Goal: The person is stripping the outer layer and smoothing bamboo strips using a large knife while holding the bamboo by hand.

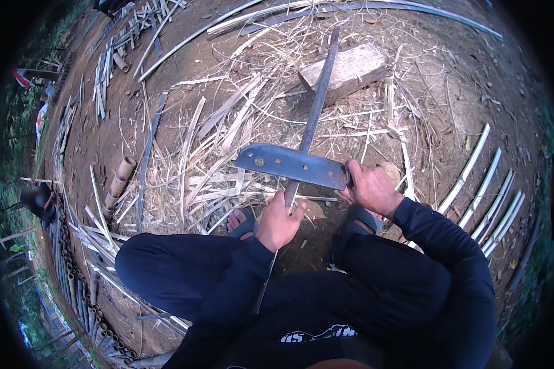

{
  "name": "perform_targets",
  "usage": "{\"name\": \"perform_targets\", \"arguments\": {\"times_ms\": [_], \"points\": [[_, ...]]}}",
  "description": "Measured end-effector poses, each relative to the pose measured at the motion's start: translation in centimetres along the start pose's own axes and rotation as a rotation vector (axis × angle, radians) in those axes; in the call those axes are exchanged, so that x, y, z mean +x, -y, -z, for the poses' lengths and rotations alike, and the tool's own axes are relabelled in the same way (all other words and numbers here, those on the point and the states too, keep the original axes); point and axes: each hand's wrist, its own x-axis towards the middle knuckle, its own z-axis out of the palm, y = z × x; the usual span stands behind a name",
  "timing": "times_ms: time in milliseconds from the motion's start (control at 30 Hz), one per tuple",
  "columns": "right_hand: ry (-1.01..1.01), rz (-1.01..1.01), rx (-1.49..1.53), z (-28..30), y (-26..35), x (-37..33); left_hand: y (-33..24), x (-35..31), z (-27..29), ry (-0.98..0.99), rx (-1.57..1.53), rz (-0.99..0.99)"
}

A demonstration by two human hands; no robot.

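My right hand [375, 188] is closed round the handle of a broad machete [320, 169]. Its dark blade has a rounded tip and several holes, and points left. The blade crosses a long, dark bamboo strip [321, 101], lying over it just beyond my left hand [277, 222]. That hand grips the strip with its fingers wrapped round it. From my lap the strip runs away from me, and its far end reaches past a wooden block [354, 69]. Whether the cutting edge bites into the strip, I cannot tell.
Pale bamboo shavings [228, 123] cover the ground before my sandalled feet. A bamboo tube [120, 179] lies to the left. Split strips [485, 200] fan out at the right, and long strips [351, 7] lie across the far side. Another person [40, 200] is at the far left.
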Motion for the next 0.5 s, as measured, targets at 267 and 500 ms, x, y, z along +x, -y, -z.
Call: {"name": "perform_targets", "arguments": {"times_ms": [267, 500], "points": [[0.069, 0.017, 0.003, 0.1, 2.4, 2.0, 2.1, 0.6, -0.4, 0.124, -0.109, 0.052], [-0.071, -0.244, -0.067, 1.7, -6.0, 5.0, 2.4, -1.4, 1.1, 0.257, -0.142, 0.104]]}}
